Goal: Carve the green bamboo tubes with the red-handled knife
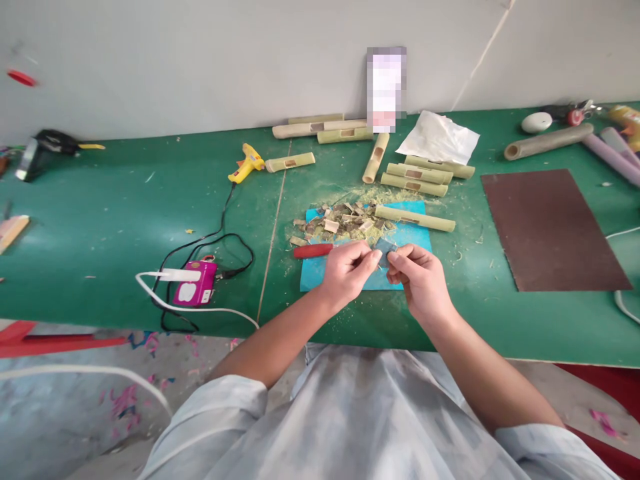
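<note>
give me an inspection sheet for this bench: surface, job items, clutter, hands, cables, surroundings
surface: green table, with sawdust scattered around a blue mat
job's things: small grey piece held over the mat; red-handled tool lying at the mat's left edge; bamboo tube across its far corner
clutter: pile of bamboo chips on the mat; white sheet and brown board to the right
grippers: left hand and right hand both pinch the small grey piece
cables: black cable runs from the yellow glue gun toward the magenta box; white cable loops past the table's near edge
surroundings: plain pale wall behind; speckled floor below
</note>
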Available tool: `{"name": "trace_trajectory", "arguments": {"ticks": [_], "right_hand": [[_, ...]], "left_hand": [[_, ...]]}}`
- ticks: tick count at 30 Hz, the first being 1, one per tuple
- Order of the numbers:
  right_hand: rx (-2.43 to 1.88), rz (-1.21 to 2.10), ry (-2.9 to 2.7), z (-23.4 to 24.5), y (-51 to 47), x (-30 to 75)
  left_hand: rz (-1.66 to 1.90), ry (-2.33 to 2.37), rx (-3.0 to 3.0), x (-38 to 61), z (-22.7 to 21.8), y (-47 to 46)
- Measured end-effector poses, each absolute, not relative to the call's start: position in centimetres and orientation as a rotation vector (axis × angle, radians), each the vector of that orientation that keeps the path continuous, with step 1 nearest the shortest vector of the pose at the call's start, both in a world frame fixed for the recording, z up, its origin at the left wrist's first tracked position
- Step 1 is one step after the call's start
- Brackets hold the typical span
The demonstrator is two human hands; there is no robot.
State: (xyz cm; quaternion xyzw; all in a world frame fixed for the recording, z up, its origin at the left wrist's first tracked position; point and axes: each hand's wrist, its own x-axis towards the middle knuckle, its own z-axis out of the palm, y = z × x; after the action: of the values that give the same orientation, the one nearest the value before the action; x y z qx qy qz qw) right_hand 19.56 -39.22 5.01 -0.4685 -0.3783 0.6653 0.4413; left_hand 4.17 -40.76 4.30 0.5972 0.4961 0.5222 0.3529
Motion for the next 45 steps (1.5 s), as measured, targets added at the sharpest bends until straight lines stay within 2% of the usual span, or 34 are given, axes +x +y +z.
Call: {"name": "trace_trajectory", "arguments": {"ticks": [3,8,13,20,26,36,45], "right_hand": [[-1.205,1.520,-0.992,4.8,-39.1,19.8],[-1.266,1.394,-1.079,4.3,-38.9,20.4],[-1.255,1.424,-1.138,4.0,-39.0,20.2],[-1.309,1.356,-1.105,3.8,-39.3,20.0],[-1.241,1.402,-1.121,3.7,-39.6,20.1],[-1.189,1.561,-1.086,4.4,-38.6,20.5],[-1.256,1.408,-1.141,4.2,-38.9,21.1]], "left_hand": [[1.421,1.363,1.428,4.4,4.2,-40.3],[1.387,1.382,1.681,4.3,4.2,-40.2],[1.273,1.350,1.724,4.3,3.6,-40.9],[1.498,1.417,1.604,4.5,3.0,-41.6],[1.357,1.400,1.709,4.8,2.8,-41.6],[1.300,1.333,1.364,5.2,3.1,-41.7],[1.308,1.326,1.176,5.0,2.3,-41.4]]}}
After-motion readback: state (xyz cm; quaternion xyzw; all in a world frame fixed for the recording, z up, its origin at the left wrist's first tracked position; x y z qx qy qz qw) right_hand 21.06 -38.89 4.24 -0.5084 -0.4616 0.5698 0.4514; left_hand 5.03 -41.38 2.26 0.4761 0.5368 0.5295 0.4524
